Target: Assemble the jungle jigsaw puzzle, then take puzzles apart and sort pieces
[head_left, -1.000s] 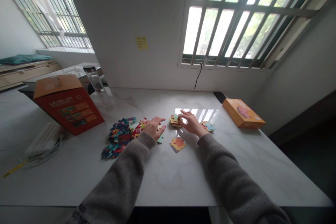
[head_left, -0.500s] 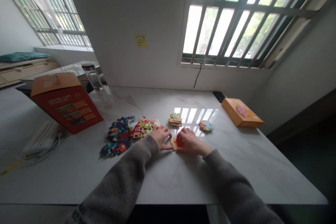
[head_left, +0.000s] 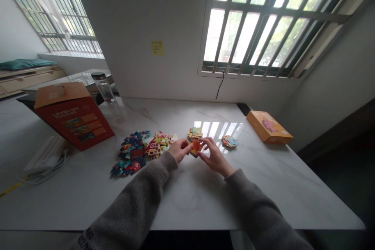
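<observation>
Between my two hands I hold up a few yellow-orange puzzle pieces (head_left: 196,147) with a red patch; how many there are I cannot tell. My left hand (head_left: 180,150) pinches their left edge between thumb and fingers. On the right side, the thumb and fingertips of my right hand (head_left: 214,157) grip them too. Just behind stands a small stack of puzzle pieces (head_left: 195,133). Left of my left hand lies a heap of red, yellow and green puzzle pieces (head_left: 159,144), beside a darker blue heap (head_left: 131,150). A small round pile of pieces (head_left: 230,141) sits to the right.
An orange box (head_left: 269,127) and a black phone (head_left: 243,109) are at the back right of the white table (head_left: 187,203). At the left stand a red puzzle box (head_left: 77,119) and a glass bottle (head_left: 104,89), with a white cable (head_left: 58,164) in front.
Both hands have risen from the tabletop and moved slightly away from me. The yellow-orange pieces, low at the table before, are now lifted and tilted between my fingers.
</observation>
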A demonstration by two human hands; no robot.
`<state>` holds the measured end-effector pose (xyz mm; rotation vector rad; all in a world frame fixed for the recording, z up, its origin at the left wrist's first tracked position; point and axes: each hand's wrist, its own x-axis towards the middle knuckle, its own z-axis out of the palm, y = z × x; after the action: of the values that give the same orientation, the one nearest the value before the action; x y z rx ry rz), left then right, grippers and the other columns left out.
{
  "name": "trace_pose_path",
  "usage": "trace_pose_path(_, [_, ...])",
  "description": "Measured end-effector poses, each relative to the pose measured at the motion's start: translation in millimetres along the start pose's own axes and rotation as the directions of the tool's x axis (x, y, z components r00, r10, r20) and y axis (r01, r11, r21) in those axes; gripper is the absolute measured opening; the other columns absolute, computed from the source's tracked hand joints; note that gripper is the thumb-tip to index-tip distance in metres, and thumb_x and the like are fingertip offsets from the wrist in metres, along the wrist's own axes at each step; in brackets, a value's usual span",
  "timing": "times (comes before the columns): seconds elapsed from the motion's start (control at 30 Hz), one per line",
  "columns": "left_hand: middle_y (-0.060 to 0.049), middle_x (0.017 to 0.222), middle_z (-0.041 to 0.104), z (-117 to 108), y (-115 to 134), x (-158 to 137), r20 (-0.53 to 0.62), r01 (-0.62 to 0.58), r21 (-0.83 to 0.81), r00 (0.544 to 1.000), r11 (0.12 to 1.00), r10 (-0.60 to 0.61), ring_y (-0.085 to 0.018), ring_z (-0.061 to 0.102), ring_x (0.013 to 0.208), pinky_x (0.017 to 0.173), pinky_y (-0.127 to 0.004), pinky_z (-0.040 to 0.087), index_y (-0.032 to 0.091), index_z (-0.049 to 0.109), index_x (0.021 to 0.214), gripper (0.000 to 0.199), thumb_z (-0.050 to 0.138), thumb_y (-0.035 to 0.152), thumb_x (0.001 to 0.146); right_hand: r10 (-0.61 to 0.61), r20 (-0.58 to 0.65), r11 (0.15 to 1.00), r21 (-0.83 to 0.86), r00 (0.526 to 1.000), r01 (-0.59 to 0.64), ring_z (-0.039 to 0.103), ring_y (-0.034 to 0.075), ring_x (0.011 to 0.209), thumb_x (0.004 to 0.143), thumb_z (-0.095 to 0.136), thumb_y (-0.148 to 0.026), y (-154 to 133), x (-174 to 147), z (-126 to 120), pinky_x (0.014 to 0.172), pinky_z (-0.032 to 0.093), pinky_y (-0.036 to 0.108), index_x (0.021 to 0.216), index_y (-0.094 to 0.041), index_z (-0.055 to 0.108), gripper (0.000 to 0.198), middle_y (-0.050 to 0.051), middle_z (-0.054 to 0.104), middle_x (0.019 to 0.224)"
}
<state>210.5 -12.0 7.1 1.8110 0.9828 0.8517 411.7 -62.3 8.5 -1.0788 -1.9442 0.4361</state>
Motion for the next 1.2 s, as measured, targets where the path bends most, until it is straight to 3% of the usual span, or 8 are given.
trace_pose_path(0.1, [0.001, 0.061, 0.062, 0, -1, 3, 0.014, 0.059, -0.187, 0.998, 0.981, -0.058, -0.011, 0.050, 0.051, 0.052, -0.025, 0.039, 0.019, 0.051, 0.077, 0.039, 0.063, 0.055, 0.080, -0.090, -0.029, 0.993, -0.083, 0.996, 0.087, 0.055, 0.027, 0.118, 0.087, 0.069, -0.027, -2, 1, 0, 0.094, 0.053, 0.044, 0.135, -0.027, 0.048, 0.053, 0.013, 0.053, 0.129])
trace_pose_path(0.23, [0.000, 0.060, 0.063, 3, -4, 5, 0.008, 0.086, -0.233, 0.996, 0.969, -0.087, -0.009, 0.043, 0.045, 0.047, -0.023, 0.033, 0.018, 0.052, 0.076, 0.038, 0.063, 0.054, 0.078, -0.189, -0.002, 0.960, -0.208, 0.982, 0.185, 0.055, 0.028, 0.120, 0.089, 0.067, -0.028, 2, 7, -4, 0.100, 0.049, 0.047, 0.131, -0.027, 0.054, 0.043, 0.011, 0.058, 0.129])
trace_pose_path(0.43, [0.003, 0.062, 0.058, -13, 3, 9, -0.361, -0.033, -0.278, 0.930, 0.960, -0.073, -0.009, 0.045, 0.047, 0.046, -0.021, 0.034, 0.016, 0.061, 0.092, 0.028, 0.065, 0.041, 0.079, -0.171, -0.010, 0.896, -0.417, 0.985, 0.151, 0.059, 0.029, 0.113, 0.090, 0.065, -0.033, 28, 48, -20, 0.097, 0.046, 0.047, 0.116, -0.021, 0.063, 0.028, 0.012, 0.064, 0.127])
trace_pose_path(0.67, [0.003, 0.061, 0.056, -58, 10, 9, -0.548, -0.186, -0.393, 0.834, 0.901, -0.067, -0.007, 0.042, 0.044, 0.043, -0.020, 0.033, 0.015, 0.060, 0.088, 0.021, 0.063, 0.034, 0.077, -0.026, 0.201, 0.864, -0.487, 0.979, 0.123, 0.061, 0.026, 0.102, 0.088, 0.067, -0.031, 51, 85, -18, 0.089, 0.045, 0.040, 0.101, -0.022, 0.067, 0.015, 0.009, 0.070, 0.107])
trace_pose_path(0.77, [0.003, 0.061, 0.056, -63, 11, 8, -0.558, -0.189, -0.390, 0.827, 0.901, -0.068, -0.006, 0.042, 0.044, 0.043, -0.019, 0.033, 0.015, 0.061, 0.088, 0.019, 0.061, 0.032, 0.078, -0.015, 0.233, 0.873, -0.472, 0.972, 0.126, 0.057, 0.026, 0.110, 0.090, 0.064, -0.030, 57, 81, -15, 0.092, 0.045, 0.039, 0.105, -0.023, 0.065, 0.017, 0.010, 0.064, 0.121])
trace_pose_path(0.87, [0.003, 0.061, 0.056, -57, 11, 7, -0.543, -0.178, -0.357, 0.838, 0.917, -0.050, -0.006, 0.042, 0.044, 0.043, -0.019, 0.035, 0.015, 0.061, 0.087, 0.019, 0.061, 0.032, 0.078, 0.033, 0.257, 0.896, -0.436, 0.966, 0.085, 0.056, 0.027, 0.111, 0.081, 0.073, -0.037, 63, 76, -13, 0.092, 0.046, 0.038, 0.118, -0.023, 0.058, 0.042, 0.013, 0.055, 0.131])
trace_pose_path(0.97, [0.003, 0.062, 0.056, -47, 9, 6, -0.496, -0.153, -0.313, 0.868, 0.938, -0.024, -0.007, 0.045, 0.046, 0.044, -0.020, 0.037, 0.015, 0.062, 0.087, 0.019, 0.062, 0.032, 0.078, 0.134, 0.296, 0.902, -0.432, 0.946, 0.008, 0.058, 0.026, 0.102, 0.068, 0.083, -0.039, 68, 78, -10, 0.086, 0.047, 0.037, 0.120, -0.022, 0.052, 0.064, 0.012, 0.056, 0.123])
trace_pose_path(1.2, [0.002, 0.064, 0.058, -44, 4, 6, -0.454, -0.145, -0.256, 0.891, 0.956, 0.014, -0.009, 0.049, 0.050, 0.048, -0.020, 0.040, 0.015, 0.064, 0.087, 0.017, 0.062, 0.031, 0.080, 0.118, 0.367, 0.946, -0.323, 0.923, 0.008, 0.058, 0.020, 0.093, 0.069, 0.080, -0.028, 74, 86, -11, 0.079, 0.047, 0.029, 0.115, -0.024, 0.051, 0.054, 0.006, 0.055, 0.112])
